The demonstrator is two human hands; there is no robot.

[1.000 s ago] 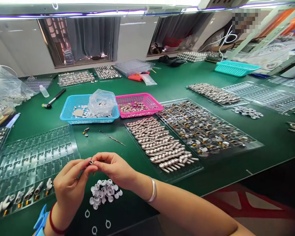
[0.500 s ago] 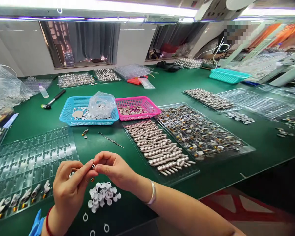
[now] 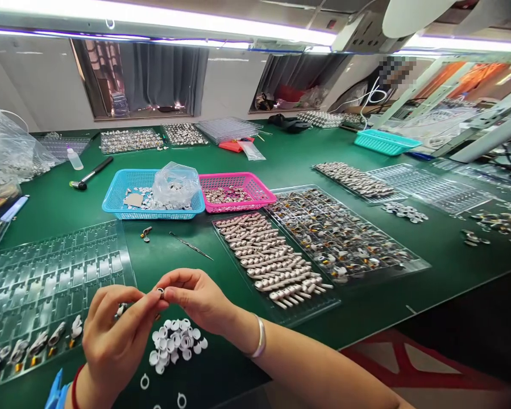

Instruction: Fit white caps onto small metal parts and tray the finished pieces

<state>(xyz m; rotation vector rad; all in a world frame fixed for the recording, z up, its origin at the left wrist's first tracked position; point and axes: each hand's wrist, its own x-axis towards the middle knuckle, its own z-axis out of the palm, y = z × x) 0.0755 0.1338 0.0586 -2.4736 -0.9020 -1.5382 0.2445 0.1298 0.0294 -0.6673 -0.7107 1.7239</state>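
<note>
My left hand point(image 3: 112, 332) and my right hand point(image 3: 199, 301) meet fingertip to fingertip above the table. Pinched between them is a small earbud-like part point(image 3: 160, 293) with a dark round end; a gold-coloured tip shows just below, and fingers cover the rest. Another small whitish piece point(image 3: 121, 309) shows among my left fingers. Beneath my hands lies a pile of white round pieces point(image 3: 174, 343) with backing peeled into crescents or rings. A loose white ring point(image 3: 145, 381) is nearer me. Left of my hands, a clear tray point(image 3: 59, 278) carries several gold-tipped earbud parts along its near row.
Tweezers point(image 3: 191, 246) and one loose part point(image 3: 146, 233) lie beyond my hands. Behind them stand a blue basket point(image 3: 153, 215) and a pink basket point(image 3: 242, 205). To the right are a tray of beige stemmed pieces point(image 3: 272, 258) and a larger filled tray point(image 3: 340, 230). A hammer point(image 3: 91, 173) lies far left.
The view has shifted slightly. Both hands keep their pinch on the small part, which has turned a little between the fingers. Part of another person's hand now shows at the right edge.
</note>
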